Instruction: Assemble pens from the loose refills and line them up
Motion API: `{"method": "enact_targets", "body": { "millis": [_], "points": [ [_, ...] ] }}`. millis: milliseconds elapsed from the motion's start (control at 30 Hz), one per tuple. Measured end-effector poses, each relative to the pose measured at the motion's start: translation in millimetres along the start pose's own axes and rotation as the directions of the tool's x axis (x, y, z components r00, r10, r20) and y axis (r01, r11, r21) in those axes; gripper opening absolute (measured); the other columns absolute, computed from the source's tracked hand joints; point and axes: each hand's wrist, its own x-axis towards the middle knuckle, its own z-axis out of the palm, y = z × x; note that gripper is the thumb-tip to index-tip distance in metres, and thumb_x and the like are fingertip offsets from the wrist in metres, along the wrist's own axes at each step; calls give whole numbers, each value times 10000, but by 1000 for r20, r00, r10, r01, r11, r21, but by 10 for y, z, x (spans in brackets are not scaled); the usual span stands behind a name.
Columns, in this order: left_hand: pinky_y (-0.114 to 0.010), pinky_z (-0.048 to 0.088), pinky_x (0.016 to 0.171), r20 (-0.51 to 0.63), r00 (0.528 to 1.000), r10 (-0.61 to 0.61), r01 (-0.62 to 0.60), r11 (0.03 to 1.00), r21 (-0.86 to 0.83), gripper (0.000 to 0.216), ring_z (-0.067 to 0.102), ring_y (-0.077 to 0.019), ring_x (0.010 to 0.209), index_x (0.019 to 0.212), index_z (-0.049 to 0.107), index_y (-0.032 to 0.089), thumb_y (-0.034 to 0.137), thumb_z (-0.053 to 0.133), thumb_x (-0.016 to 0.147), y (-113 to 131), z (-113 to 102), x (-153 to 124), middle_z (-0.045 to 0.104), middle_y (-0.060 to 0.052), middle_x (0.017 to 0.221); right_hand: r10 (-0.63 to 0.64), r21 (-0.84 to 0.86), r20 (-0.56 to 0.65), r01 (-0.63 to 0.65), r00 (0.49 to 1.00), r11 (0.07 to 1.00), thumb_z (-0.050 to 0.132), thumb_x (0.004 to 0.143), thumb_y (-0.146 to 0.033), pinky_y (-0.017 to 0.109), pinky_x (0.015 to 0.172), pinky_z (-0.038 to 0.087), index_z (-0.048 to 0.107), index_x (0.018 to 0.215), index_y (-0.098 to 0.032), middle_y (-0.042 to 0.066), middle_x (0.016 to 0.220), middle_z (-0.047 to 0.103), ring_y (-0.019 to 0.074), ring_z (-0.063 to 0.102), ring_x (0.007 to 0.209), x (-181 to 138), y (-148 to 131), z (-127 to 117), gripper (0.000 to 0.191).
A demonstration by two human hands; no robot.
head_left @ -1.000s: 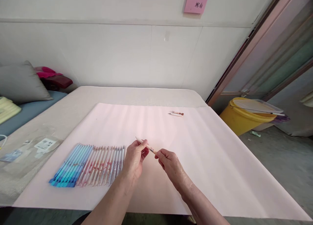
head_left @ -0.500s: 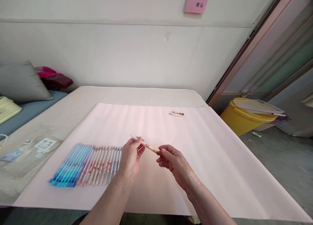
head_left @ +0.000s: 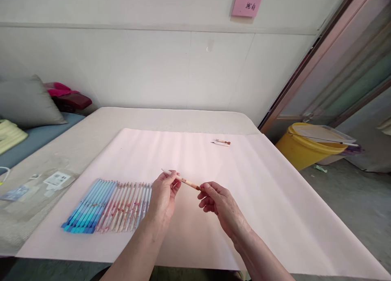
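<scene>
Free passage runs across the surface (head_left: 284,207) at lower right of the frame, while the row of pens (head_left: 108,205) bars the lower left and two slim pieces (head_left: 225,142) lie right of centre.

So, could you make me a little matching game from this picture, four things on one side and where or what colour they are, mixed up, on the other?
Column one
1. left hand
2. right hand
3. note
4. bucket

Column two
A. fingers at the brown end of the pen
B. yellow
C. holding the pen nearer its white, pointed end
D. pink, on the wall

Right pairs: 1-C, 2-A, 3-D, 4-B
</scene>
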Motion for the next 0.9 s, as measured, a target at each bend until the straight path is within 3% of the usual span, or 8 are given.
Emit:
{"method": "enact_targets", "body": {
  "millis": [133, 300, 433, 700, 900],
  "points": [
    [-218, 493, 673, -5, 1000, 0, 0, 1000, -9, 141, 587, -104, 742, 746, 602, 147, 205, 699, 662, 3, 0, -1, 612, -47, 808, -9, -10, -3, 9, 1000, 1000, 623, 725, -382, 242, 543, 419, 587, 806, -157, 39, 724, 604, 123, 553, 582, 21, 23, -4, 241],
    [-213, 496, 637, -13, 1000, 7, -7, 999, -31, 134, 587, -100, 707, 739, 599, 150, 201, 698, 665, 2, -1, 9, 608, -41, 786, -18, -19, -12, 17, 1000, 1000, 537, 782, -461, 231, 499, 379, 588, 738, -156, 31, 688, 592, 105, 522, 535, 16, 27, 1, 313],
    [-213, 493, 644, -18, 1000, 15, -16, 999, -32, 149, 584, -96, 702, 742, 597, 150, 224, 701, 665, 6, -12, 7, 604, -36, 783, -14, 42, 28, 12, 1000, 999, 570, 771, -416, 230, 519, 381, 592, 796, -160, 30, 709, 599, 106, 530, 562, 7, 7, -4, 259],
    [-261, 467, 739, 108, 990, 90, -97, 994, 56, 189, 566, -115, 765, 657, 583, 141, 305, 672, 685, 19, 47, -61, 585, -24, 749, 3, 156, 61, -12, 998, 988, 620, 734, -367, 225, 480, 372, 536, 801, -166, 14, 654, 604, 113, 546, 528, 18, 57, 47, 228],
    [-277, 462, 750, 114, 990, 86, -92, 994, 54, 204, 555, -130, 809, 634, 574, 141, 316, 667, 682, -14, 53, -72, 571, -22, 749, 4, 151, 60, -13, 998, 988, 610, 744, -363, 212, 453, 359, 508, 777, -172, 10, 647, 604, 104, 536, 504, 16, 77, 55, 219]
  ]
}}
